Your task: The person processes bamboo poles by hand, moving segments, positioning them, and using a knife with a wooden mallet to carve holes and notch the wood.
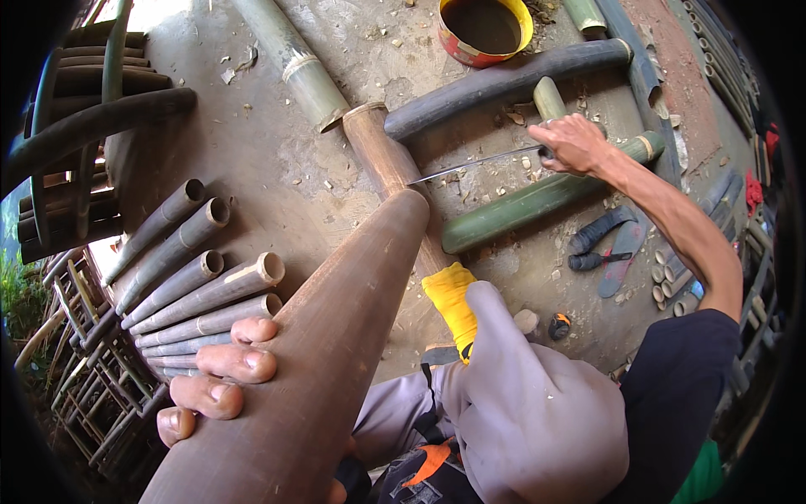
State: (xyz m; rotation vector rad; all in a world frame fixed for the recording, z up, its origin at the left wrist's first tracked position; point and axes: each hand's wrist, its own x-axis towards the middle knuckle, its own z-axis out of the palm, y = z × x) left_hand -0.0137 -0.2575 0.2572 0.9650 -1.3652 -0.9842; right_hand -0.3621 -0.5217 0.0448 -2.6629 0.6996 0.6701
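The thick pole (323,344) at lower left was smooth, matt bamboo; the saw blade (470,165) at centre looked like shiny metal.

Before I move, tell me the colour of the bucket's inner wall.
The inner wall is yellow, in the head view.

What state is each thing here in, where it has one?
Left hand: wrapped around the near brown pole.
Near brown pole: gripped.
Right hand: closed on the saw.
Saw: held, blade at the far brown pole; cut depth unclear.
Far brown pole: partly covered.
Bucket: upright, uncovered, dark contents inside.
Green pole: lying on the floor.
Dark pole: lying down.
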